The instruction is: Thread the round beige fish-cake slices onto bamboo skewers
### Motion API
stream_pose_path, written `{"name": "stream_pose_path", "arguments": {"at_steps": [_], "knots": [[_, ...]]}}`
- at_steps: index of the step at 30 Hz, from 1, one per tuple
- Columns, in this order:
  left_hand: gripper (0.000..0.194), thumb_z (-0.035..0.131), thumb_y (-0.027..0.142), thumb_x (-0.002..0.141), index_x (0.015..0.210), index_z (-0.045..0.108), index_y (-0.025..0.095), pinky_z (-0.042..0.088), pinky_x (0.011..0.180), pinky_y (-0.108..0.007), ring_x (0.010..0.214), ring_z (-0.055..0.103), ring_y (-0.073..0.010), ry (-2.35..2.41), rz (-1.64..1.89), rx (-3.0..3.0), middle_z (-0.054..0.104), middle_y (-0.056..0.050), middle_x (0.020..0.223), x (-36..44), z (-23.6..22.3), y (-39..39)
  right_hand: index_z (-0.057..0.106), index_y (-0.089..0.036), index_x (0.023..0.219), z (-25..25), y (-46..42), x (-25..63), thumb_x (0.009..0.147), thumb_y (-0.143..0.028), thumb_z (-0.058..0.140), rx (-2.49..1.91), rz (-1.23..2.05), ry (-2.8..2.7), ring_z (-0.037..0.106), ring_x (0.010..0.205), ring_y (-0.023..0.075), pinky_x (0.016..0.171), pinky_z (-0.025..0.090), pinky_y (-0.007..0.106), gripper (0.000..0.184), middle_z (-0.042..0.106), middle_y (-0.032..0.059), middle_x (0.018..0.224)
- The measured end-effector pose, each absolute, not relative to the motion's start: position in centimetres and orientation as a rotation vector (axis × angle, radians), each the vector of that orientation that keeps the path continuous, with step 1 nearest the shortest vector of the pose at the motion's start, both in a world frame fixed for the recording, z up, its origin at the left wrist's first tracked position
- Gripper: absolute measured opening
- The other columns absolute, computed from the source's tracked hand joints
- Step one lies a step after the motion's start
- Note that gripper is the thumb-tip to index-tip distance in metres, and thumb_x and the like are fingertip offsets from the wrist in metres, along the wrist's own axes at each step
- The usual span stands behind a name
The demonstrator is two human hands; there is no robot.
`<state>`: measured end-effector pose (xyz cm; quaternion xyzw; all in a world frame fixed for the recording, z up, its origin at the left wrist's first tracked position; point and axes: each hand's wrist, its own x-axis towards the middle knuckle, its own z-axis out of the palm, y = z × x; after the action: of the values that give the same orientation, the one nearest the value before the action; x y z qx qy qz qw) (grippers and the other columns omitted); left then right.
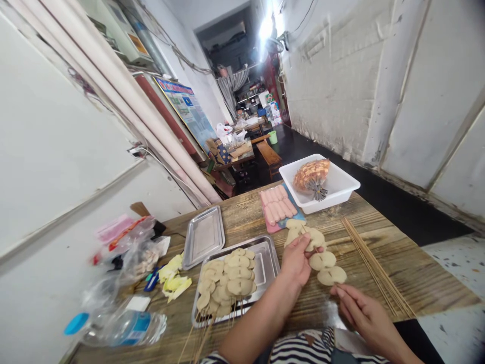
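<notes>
My left hand [299, 258] is closed, pinching a thin beige oval slice [314, 238] at the upper end of a skewered row. Below it, two more pale slices [331, 276] sit threaded one under the other. My right hand [358, 309] is closed at the lower end of this row, its fingertips on the skewer, which is mostly hidden. Loose beige slices [294, 225] lie just beyond my left hand. Left of my forearm, a metal tray [267, 263] bears a heap of finished skewers with folded slices [227, 278], their sticks pointing toward me.
Bamboo sticks [373, 263] lie at right. Pink sausages [278, 205] rest on a packet beside a white tub [343, 184] holding a bundle of skewered food [312, 177]. Another metal tray [204, 235], yellow scraps [174, 278] and a water bottle [129, 327] are at left.
</notes>
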<state>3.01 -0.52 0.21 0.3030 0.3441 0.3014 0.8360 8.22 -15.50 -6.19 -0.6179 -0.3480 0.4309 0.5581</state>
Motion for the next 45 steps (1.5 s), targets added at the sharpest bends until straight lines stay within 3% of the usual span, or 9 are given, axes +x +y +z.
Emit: {"name": "stream_pose_path", "arguments": {"at_steps": [9, 14, 20, 26, 35, 39, 45], "knots": [[0.030, 0.072, 0.027, 0.060, 0.081, 0.062, 0.009, 0.049, 0.066, -0.026, 0.066, 0.060, -0.0135, 0.736, 0.637, 0.626, 0.064, -0.007, 0.075, 3.7, 0.2, -1.8, 0.060, -0.015, 0.097, -6.8, -15.4, 8.0, 0.082, -0.051, 0.045, -1.439, 0.990, -0.710, 0.035, 0.044, 0.0098, 0.043, 0.029, 0.021, 0.041, 0.039, -0.0064, 0.049], [0.033, 0.067, 0.034, 0.067, 0.088, 0.062, 0.009, 0.049, 0.067, -0.026, 0.070, 0.061, -0.0140, 0.659, 0.584, 0.650, 0.064, -0.007, 0.078, 3.7, 0.5, -2.4, 0.058, -0.016, 0.100, -6.7, -15.6, 8.1, 0.082, -0.051, 0.044, -1.444, 0.943, -0.680, 0.036, 0.046, 0.0109, 0.044, 0.031, 0.022, 0.042, 0.037, -0.0070, 0.049], [0.024, 0.069, 0.022, 0.065, 0.083, 0.060, 0.009, 0.048, 0.070, -0.023, 0.068, 0.060, -0.0102, 0.632, 0.552, 0.680, 0.065, -0.006, 0.080, 3.0, 0.0, -2.9, 0.056, -0.016, 0.101, -7.1, -15.9, 8.0, 0.085, -0.046, 0.044, -1.429, 0.940, -0.672, 0.035, 0.047, 0.0099, 0.045, 0.029, 0.022, 0.036, 0.039, -0.0067, 0.052], [0.019, 0.061, 0.019, 0.067, 0.084, 0.057, 0.010, 0.049, 0.062, -0.028, 0.060, 0.060, -0.0131, 0.690, 0.402, 0.721, 0.064, -0.006, 0.070, 2.2, 0.4, -2.2, 0.056, -0.016, 0.098, -7.0, -15.9, 8.3, 0.086, -0.045, 0.043, -1.408, 0.962, -0.682, 0.035, 0.047, 0.0094, 0.047, 0.029, 0.022, 0.034, 0.036, -0.0079, 0.050], [0.024, 0.053, 0.015, 0.067, 0.088, 0.060, 0.009, 0.048, 0.066, -0.026, 0.068, 0.060, -0.0136, 0.684, 0.230, 0.580, 0.065, -0.007, 0.074, 2.0, 0.7, -1.1, 0.058, -0.013, 0.096, -5.6, -16.1, 8.7, 0.083, -0.049, 0.044, -1.400, 1.004, -0.690, 0.031, 0.043, 0.0078, 0.042, 0.024, 0.021, 0.041, 0.035, -0.0082, 0.048], [0.026, 0.061, 0.022, 0.069, 0.091, 0.061, 0.009, 0.047, 0.074, -0.027, 0.077, 0.060, -0.0147, 0.565, 0.371, 0.630, 0.064, -0.009, 0.084, 2.2, 1.0, -1.3, 0.060, -0.014, 0.094, -5.7, -15.9, 8.3, 0.081, -0.052, 0.045, -1.403, 0.991, -0.698, 0.032, 0.042, 0.0083, 0.042, 0.026, 0.021, 0.043, 0.035, -0.0081, 0.047], [0.032, 0.071, 0.028, 0.062, 0.086, 0.063, 0.008, 0.047, 0.073, -0.027, 0.072, 0.059, -0.0149, 0.608, 0.466, 0.732, 0.064, -0.010, 0.079, 2.5, 0.9, -1.7, 0.061, -0.014, 0.096, -5.9, -16.0, 8.1, 0.082, -0.053, 0.043, -1.394, 1.038, -0.735, 0.029, 0.041, 0.0091, 0.042, 0.024, 0.022, 0.044, 0.031, -0.0087, 0.046]]}}
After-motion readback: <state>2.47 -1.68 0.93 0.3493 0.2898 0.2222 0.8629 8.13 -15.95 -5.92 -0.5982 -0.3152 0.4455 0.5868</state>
